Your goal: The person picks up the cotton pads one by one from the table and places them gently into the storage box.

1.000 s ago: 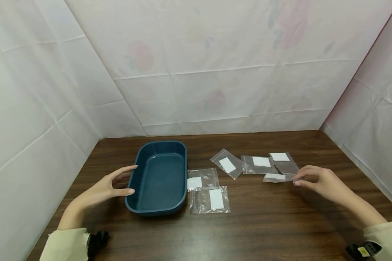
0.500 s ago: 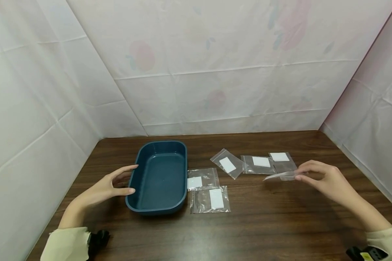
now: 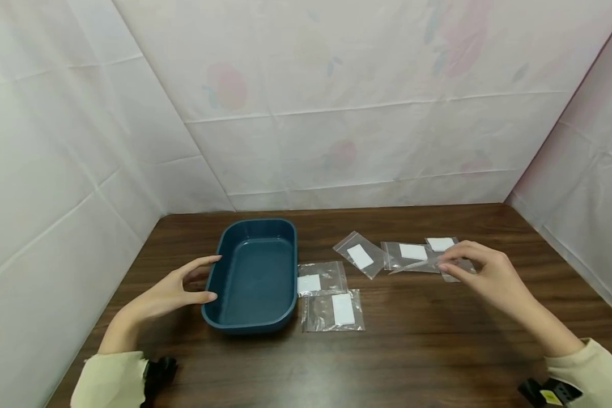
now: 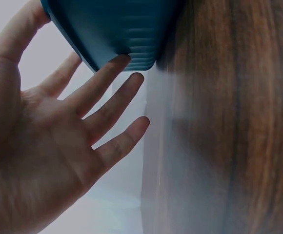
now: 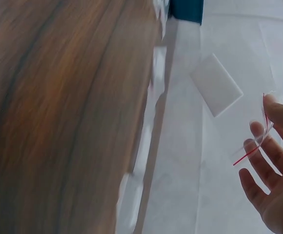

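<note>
A dark teal plastic basin (image 3: pixel 257 283) stands on the wooden table. My left hand (image 3: pixel 158 294) rests at its left side, thumb and index finger over the rim, other fingers straight along the outer wall in the left wrist view. My right hand (image 3: pixel 484 275) pinches a clear zip bag (image 3: pixel 410 267), seen nearly edge-on above the table. In the right wrist view this bag shows a white rectangular card (image 5: pixel 217 85) and a red zip line (image 5: pixel 245 156) at the fingers. Below it lie another zip bag (image 3: pixel 413 253) and one (image 3: pixel 441 245) partly hidden by the hand.
A zip bag (image 3: pixel 359 256) lies turned at the back middle. Two more bags, one (image 3: pixel 326 276) above the other (image 3: pixel 331 311), lie right beside the basin. White patterned cloth (image 3: pixel 336 113) walls the table (image 3: pixel 413 351) at the back and both sides.
The right hand has lifted the pinched zip bag off the table and moved left with it, over the other bags. Left hand and basin keep their places; the head view shifted slightly.
</note>
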Available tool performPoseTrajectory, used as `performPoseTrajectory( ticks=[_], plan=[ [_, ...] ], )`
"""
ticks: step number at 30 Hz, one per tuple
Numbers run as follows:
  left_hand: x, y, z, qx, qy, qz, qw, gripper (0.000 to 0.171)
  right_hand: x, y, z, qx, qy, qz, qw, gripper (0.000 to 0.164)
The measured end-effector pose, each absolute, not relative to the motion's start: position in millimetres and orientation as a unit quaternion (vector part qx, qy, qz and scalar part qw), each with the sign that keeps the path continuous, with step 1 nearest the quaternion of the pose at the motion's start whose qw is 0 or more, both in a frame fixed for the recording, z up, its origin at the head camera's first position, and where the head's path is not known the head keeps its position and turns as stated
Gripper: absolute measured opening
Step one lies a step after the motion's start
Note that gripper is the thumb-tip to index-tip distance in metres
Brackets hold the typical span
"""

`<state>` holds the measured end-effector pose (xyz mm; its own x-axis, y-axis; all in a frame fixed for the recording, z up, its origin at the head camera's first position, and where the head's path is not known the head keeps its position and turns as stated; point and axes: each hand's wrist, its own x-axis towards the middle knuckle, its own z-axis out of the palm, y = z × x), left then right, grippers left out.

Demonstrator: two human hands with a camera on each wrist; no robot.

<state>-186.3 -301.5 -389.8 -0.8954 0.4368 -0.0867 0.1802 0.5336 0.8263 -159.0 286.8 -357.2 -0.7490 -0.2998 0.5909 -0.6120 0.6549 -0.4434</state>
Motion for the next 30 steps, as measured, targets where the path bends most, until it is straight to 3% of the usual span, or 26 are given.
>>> performPoseTrajectory(
  ticks=[22,30],
  plan=[
    [-185.4,-301.4,-384.2,0.173,0.870,0.439,0.142,0.074,-183.4,203.0,-332.3,0.322,-0.841,0.363,0.238,0.029],
    [-183.5,-299.6,-384.2,0.186,0.867,0.441,0.138,0.073,-191.4,182.1,-329.6,0.346,-0.823,0.400,0.206,0.024]
  ],
)
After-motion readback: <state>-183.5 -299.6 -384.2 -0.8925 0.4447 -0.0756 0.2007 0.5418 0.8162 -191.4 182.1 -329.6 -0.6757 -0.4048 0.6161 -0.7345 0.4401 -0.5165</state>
